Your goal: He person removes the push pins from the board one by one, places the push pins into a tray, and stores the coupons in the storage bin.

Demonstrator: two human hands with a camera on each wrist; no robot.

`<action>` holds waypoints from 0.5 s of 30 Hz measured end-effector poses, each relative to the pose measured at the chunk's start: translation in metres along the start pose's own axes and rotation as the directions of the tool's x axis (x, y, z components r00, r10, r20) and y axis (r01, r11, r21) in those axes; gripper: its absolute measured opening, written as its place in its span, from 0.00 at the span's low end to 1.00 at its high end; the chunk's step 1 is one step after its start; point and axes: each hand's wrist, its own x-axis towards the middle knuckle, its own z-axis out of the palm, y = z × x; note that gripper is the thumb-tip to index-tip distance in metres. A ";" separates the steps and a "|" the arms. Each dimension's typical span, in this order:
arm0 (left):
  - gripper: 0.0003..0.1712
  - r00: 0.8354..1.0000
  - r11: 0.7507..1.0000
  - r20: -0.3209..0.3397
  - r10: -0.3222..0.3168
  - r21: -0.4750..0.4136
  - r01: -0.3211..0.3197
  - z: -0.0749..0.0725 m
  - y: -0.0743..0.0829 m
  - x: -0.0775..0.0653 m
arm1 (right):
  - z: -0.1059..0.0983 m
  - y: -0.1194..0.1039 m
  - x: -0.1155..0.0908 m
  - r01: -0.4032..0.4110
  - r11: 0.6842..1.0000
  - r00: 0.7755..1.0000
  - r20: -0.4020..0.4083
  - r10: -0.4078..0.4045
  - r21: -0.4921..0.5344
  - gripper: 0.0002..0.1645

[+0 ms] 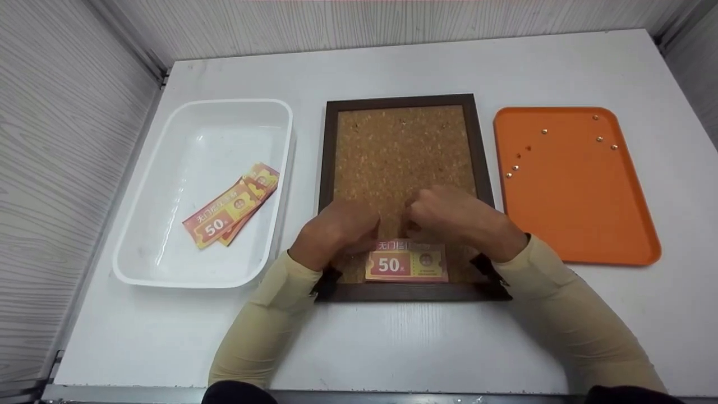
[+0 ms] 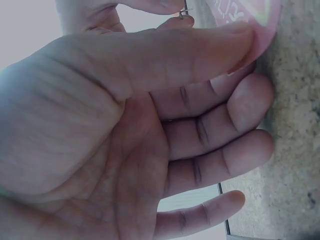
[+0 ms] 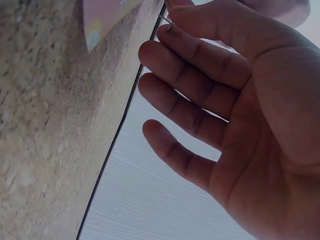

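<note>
A red and yellow coupon printed with "50" [image 1: 406, 266] lies over the lower part of a brown-framed cork board [image 1: 401, 163]. My left hand [image 1: 339, 229] pinches the coupon's edge between thumb and index finger, its other fingertips close to the cork. Just right of it, my right hand [image 1: 457, 221] holds a small pushpin [image 3: 166, 21] between thumb and index finger, the thin metal point showing in the right wrist view. The other fingers of that hand are loosely bent. In the head view both hands cover the coupon's upper edge, and the pin is hidden there.
To the left stands a white tub [image 1: 137, 202] with several more coupons [image 1: 230, 210] in it. An orange tray [image 1: 583, 207] on the right carries several scattered pushpins [image 1: 544, 131]. A few pins [image 1: 404, 122] sit near the top of the cork.
</note>
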 end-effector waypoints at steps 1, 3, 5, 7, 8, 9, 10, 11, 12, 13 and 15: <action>0.10 1.000 1.000 0.002 -0.003 -0.008 0.003 -0.001 0.000 0.000 | -0.001 0.000 0.000 0.002 1.000 1.000 -0.007 -0.002 -0.002 0.07; 0.09 1.000 1.000 0.005 -0.012 -0.025 0.012 -0.003 -0.001 -0.001 | -0.002 0.002 -0.001 0.007 1.000 1.000 -0.029 -0.007 -0.003 0.06; 0.09 1.000 0.999 -0.001 -0.021 -0.041 0.021 -0.005 -0.002 -0.002 | -0.004 0.003 -0.002 0.007 1.000 0.999 -0.052 -0.007 -0.001 0.06; 0.09 1.000 0.999 -0.018 -0.025 -0.038 0.024 -0.007 -0.003 -0.004 | -0.006 0.005 -0.003 0.009 1.000 0.997 -0.074 -0.009 0.002 0.05; 0.10 0.999 0.999 -0.027 -0.025 -0.037 0.024 -0.008 -0.004 -0.005 | -0.007 0.007 -0.004 0.011 1.000 0.996 -0.085 -0.011 0.004 0.05; 0.10 0.999 0.999 -0.043 -0.021 -0.029 0.020 -0.009 -0.004 -0.006 | -0.007 0.008 -0.004 0.012 1.000 0.996 -0.094 -0.012 0.001 0.06; 0.10 0.998 1.000 -0.061 -0.016 -0.022 0.015 -0.010 -0.005 -0.007 | -0.008 0.009 -0.005 0.012 1.000 0.995 -0.100 -0.012 0.000 0.06; 0.11 0.997 1.000 -0.079 -0.009 -0.010 0.009 -0.010 -0.006 -0.008 | -0.009 0.010 -0.005 0.013 1.000 0.994 -0.106 -0.013 -0.001 0.06; 0.11 0.995 1.000 -0.100 -0.002 0.000 0.002 -0.011 -0.006 -0.008 | -0.010 0.011 -0.005 0.013 1.000 0.994 -0.110 -0.013 -0.003 0.06; 0.12 0.993 1.000 -0.118 0.002 0.004 -0.001 -0.012 -0.007 -0.009 | -0.010 0.011 -0.005 0.013 1.000 0.993 -0.115 -0.013 -0.007 0.06; 0.12 0.989 1.000 -0.150 0.012 0.010 -0.011 -0.013 -0.008 -0.011 | -0.011 0.013 -0.006 0.012 1.000 0.993 -0.119 -0.013 -0.008 0.06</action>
